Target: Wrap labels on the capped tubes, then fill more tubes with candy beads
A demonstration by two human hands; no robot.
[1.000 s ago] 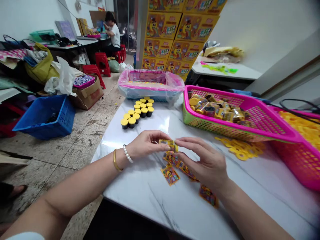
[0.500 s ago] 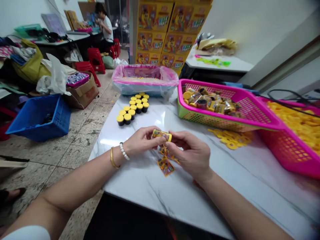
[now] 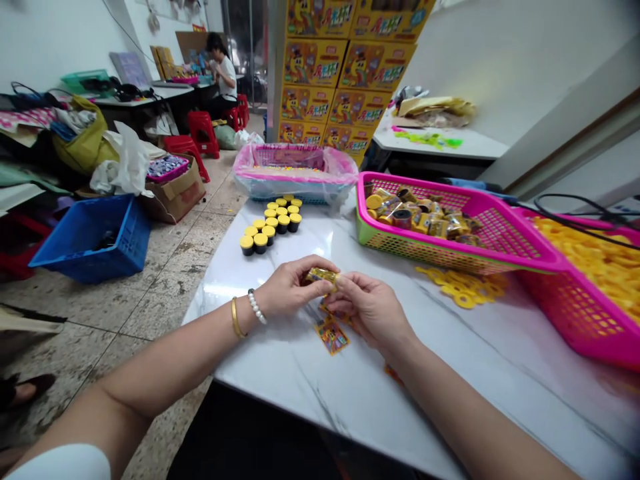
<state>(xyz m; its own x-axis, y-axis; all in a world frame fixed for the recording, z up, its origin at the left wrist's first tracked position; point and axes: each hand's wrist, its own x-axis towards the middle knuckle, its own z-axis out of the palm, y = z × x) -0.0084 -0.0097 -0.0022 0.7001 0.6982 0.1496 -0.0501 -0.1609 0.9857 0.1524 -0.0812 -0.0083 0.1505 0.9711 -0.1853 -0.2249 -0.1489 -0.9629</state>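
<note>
Between my hands, above the marbled table [image 3: 280, 363], is a small cup in a printed wrapper [image 3: 320, 274], lying on its side. My left hand [image 3: 295, 288] is closed around its body, thumb along the near side. At the right end, the thumb and fingers of my right hand [image 3: 373, 307] pinch the cup or its wrapper; exactly which is hidden. Below lie printed square wrappers [image 3: 332, 336], partly covered by my right hand. Several black cups with yellow lids [image 3: 271, 223] stand grouped beyond my left hand.
A pink and green basket [image 3: 450, 255] holds wrapped cups. Yellow rings [image 3: 465, 287] lie in front of it, with more filling a pink basket [image 3: 590, 313] at right. A plastic-lined basket [image 3: 295, 190] stands at the back. Left on the floor is a blue crate [image 3: 95, 240]; a person [image 3: 223, 77] sits far off.
The cup's yellow end, visible before, is now covered by my right fingers, which have closed in on it. The view has tipped up slightly, so the surroundings sit lower.
</note>
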